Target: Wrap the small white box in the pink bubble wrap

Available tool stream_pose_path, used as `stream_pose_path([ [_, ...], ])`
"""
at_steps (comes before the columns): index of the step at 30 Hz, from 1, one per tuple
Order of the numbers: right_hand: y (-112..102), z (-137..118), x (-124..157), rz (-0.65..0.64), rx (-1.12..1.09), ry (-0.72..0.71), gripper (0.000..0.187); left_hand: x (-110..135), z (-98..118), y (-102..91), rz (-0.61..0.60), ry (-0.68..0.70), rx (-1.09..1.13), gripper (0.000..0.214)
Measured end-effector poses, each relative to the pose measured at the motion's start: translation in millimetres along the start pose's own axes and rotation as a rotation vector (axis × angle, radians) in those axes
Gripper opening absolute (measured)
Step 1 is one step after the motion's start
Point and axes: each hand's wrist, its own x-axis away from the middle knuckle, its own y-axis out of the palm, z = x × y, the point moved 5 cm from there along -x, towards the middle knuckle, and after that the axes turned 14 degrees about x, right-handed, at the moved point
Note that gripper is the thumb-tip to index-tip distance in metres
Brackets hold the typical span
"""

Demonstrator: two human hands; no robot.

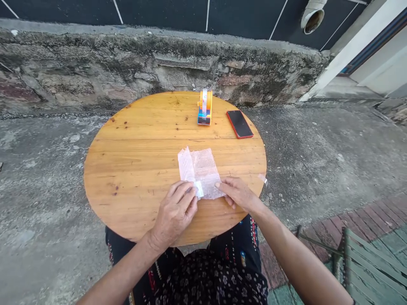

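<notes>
A folded piece of clear bubble wrap (pixel 201 169) lies on the round wooden table (pixel 133 169), near its front edge. My left hand (pixel 175 212) has its fingers curled and pinches a small white bit, perhaps tape, at the wrap's near left corner. My right hand (pixel 237 192) lies flat beside it, fingertips pressing down on the wrap's near right edge. An orange and blue tape dispenser (pixel 204 108) stands at the far side of the table, beyond both hands.
A phone in a red case (pixel 239 123) lies face up right of the dispenser. A strip of clear tape (pixel 263 179) hangs at the table's right edge. A rough stone wall (pixel 127 72) runs behind, concrete floor around, and a green slatted chair (pixel 365 267) at lower right.
</notes>
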Motion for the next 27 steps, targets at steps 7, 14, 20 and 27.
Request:
stream_pose_path([
  [7,3,-12,-8,0.028,0.083,-0.129,0.022,-1,-4,-2.3,-0.086,0.032,0.000,0.027],
  [14,11,-7,0,0.194,0.115,-0.188,0.020,-5,-5,0.5,-0.189,0.053,-0.076,0.029],
  [20,19,-14,8,0.297,0.106,-0.232,0.023,-9,-2,0.1,-0.213,0.065,-0.115,0.029],
  [27,29,-33,3,0.275,-0.040,-0.249,0.022,-7,-2,0.3,-0.221,0.062,-0.092,0.031],
])
